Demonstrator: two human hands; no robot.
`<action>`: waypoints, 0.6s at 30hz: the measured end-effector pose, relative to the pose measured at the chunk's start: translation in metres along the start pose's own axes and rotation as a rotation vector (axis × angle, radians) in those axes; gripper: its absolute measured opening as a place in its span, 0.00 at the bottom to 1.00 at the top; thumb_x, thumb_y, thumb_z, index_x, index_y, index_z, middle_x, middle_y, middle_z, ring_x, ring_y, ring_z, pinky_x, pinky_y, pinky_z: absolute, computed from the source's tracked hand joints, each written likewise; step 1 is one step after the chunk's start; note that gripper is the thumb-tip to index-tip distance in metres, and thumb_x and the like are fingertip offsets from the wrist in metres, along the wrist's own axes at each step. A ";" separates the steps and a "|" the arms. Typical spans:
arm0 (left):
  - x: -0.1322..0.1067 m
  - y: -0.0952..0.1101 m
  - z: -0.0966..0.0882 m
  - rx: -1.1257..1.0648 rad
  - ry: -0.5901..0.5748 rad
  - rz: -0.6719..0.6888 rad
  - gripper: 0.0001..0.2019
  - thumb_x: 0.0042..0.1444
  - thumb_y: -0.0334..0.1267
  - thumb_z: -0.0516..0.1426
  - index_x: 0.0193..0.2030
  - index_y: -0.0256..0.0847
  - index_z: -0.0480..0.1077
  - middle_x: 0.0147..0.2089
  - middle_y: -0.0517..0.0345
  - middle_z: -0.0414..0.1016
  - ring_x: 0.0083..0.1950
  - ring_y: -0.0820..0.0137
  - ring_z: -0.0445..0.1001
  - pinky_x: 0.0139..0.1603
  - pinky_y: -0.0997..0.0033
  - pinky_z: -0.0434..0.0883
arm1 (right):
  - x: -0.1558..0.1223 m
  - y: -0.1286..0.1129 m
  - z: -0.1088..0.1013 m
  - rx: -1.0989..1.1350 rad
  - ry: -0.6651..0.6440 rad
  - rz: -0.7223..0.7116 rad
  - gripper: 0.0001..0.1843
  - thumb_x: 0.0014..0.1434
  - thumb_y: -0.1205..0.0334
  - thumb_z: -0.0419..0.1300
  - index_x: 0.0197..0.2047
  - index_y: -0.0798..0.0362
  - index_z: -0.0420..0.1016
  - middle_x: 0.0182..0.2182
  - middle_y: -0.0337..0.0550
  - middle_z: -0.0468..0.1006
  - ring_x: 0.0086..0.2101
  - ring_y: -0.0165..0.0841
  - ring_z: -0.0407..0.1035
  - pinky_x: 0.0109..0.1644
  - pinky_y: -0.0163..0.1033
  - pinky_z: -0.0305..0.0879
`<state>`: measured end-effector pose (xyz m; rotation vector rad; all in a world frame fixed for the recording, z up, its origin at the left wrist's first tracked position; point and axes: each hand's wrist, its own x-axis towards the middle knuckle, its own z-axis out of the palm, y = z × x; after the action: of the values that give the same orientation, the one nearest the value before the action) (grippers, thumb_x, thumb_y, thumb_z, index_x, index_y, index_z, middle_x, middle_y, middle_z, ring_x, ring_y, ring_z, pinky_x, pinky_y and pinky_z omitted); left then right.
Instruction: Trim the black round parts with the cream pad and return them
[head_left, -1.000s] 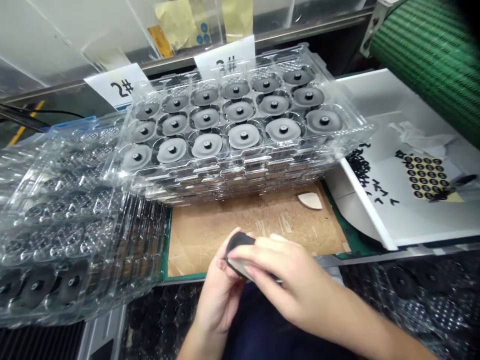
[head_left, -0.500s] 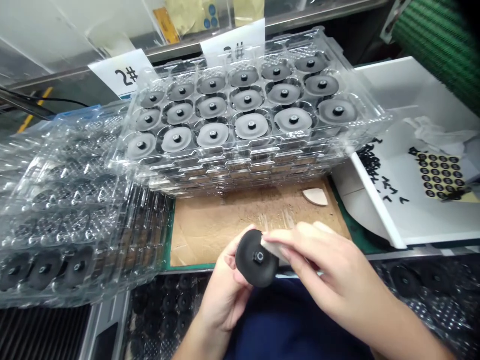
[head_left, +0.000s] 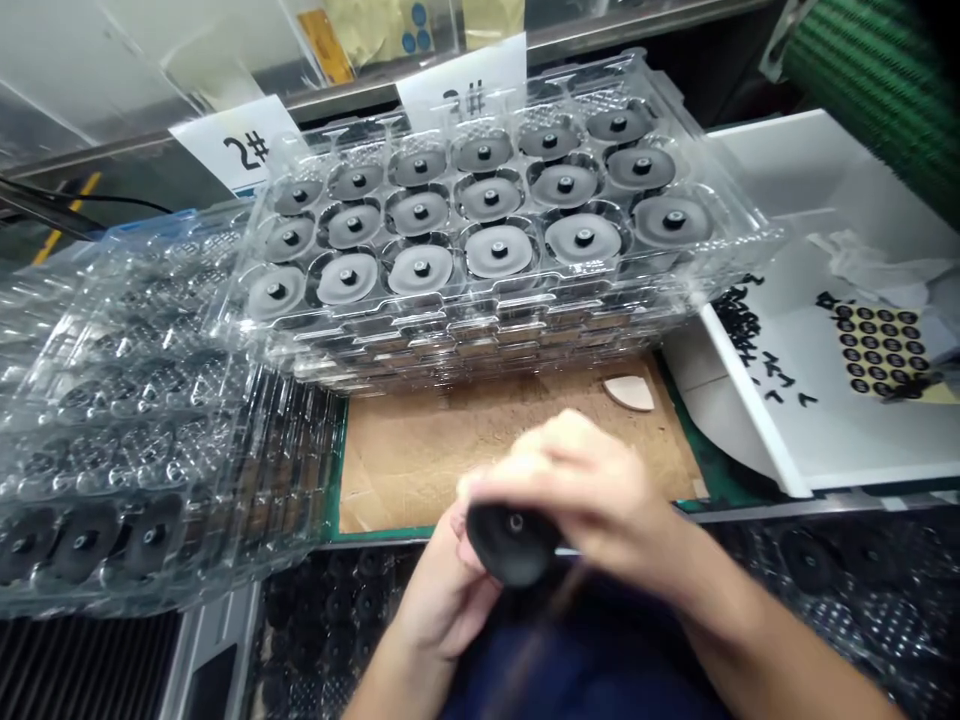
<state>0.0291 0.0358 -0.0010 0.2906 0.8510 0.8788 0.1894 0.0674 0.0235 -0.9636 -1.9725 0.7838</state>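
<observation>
Held disc [head_left: 511, 557] smooth, matt; tray stack [head_left: 491, 308] glossy plastic.

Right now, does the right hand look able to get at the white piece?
Probably yes: the right hand, at the held disc, is close to the white piece, and only cardboard shows between them. The trays stand behind the piece, not across the way. Blur hides whether the hand holds something.

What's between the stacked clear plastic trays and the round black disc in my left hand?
In the head view, a flat brown cardboard sheet lies there, with your right hand over the disc's upper edge.
</observation>
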 end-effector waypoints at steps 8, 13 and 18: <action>-0.002 0.005 -0.010 -0.142 -0.105 -0.077 0.26 0.37 0.46 0.68 0.47 0.47 0.75 0.47 0.57 0.80 0.46 0.63 0.78 0.47 0.71 0.72 | -0.068 0.082 0.051 -0.055 0.006 0.408 0.13 0.61 0.65 0.53 0.38 0.49 0.80 0.28 0.40 0.79 0.30 0.32 0.73 0.34 0.36 0.67; 0.001 0.005 -0.008 -0.147 -0.131 -0.090 0.26 0.38 0.46 0.68 0.48 0.48 0.74 0.48 0.57 0.79 0.45 0.63 0.78 0.47 0.71 0.72 | -0.063 0.062 0.042 -0.065 0.118 0.474 0.13 0.63 0.64 0.51 0.44 0.51 0.77 0.34 0.43 0.80 0.34 0.33 0.73 0.36 0.37 0.68; 0.002 0.003 0.000 -0.055 -0.097 -0.056 0.26 0.41 0.45 0.67 0.50 0.42 0.73 0.47 0.54 0.79 0.46 0.65 0.76 0.48 0.72 0.71 | -0.014 0.002 0.000 -0.043 0.169 0.075 0.15 0.64 0.66 0.51 0.51 0.45 0.71 0.40 0.39 0.79 0.37 0.31 0.71 0.41 0.39 0.61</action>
<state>0.0286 0.0392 -0.0008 0.2581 0.7400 0.8285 0.1954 0.0562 0.0164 -1.0987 -1.8227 0.6797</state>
